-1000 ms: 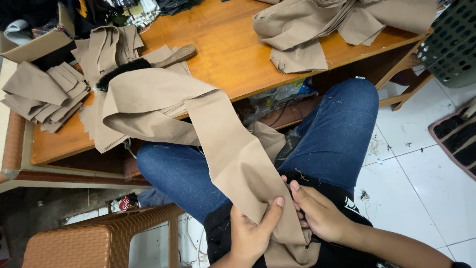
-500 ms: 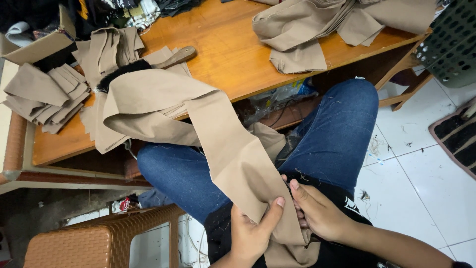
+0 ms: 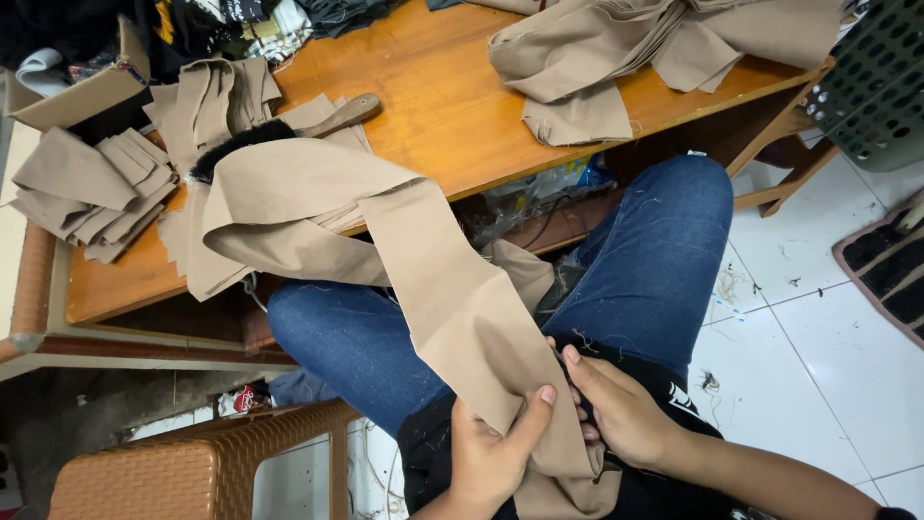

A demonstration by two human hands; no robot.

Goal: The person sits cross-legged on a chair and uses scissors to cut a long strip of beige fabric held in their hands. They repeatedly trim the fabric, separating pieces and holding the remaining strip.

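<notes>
Head view, the only one I have: both hands sit low in the frame over the lap, and the long tan fabric strip (image 3: 452, 299) runs between them. I read the left hand (image 3: 491, 457) as pinching the strip, thumb laid across its upper face at the near edge with the remaining fingers hidden beneath the cloth. The right hand (image 3: 621, 414) lies just beside it, fingers pressed together against the strip's right edge; whether they actually nip the cloth or only rest on it I cannot tell, since the fingertips are tucked behind the fold. The strip's long axis rises away from the grip, up and to the left across the blue jeans (image 3: 654, 260), then over the front edge of the wooden table (image 3: 452, 106), where its far end lies folded back on itself. So nearly all the length lies ahead of the hands, and only a short tail bunches below them in the lap. The left hand is the nearer to the free run. On the table, a wooden-handled brush (image 3: 289, 130) touches the far fold, with stacked tan pieces (image 3: 91, 188) to the left and another tan pile (image 3: 654, 48) well apart at the right.
</notes>
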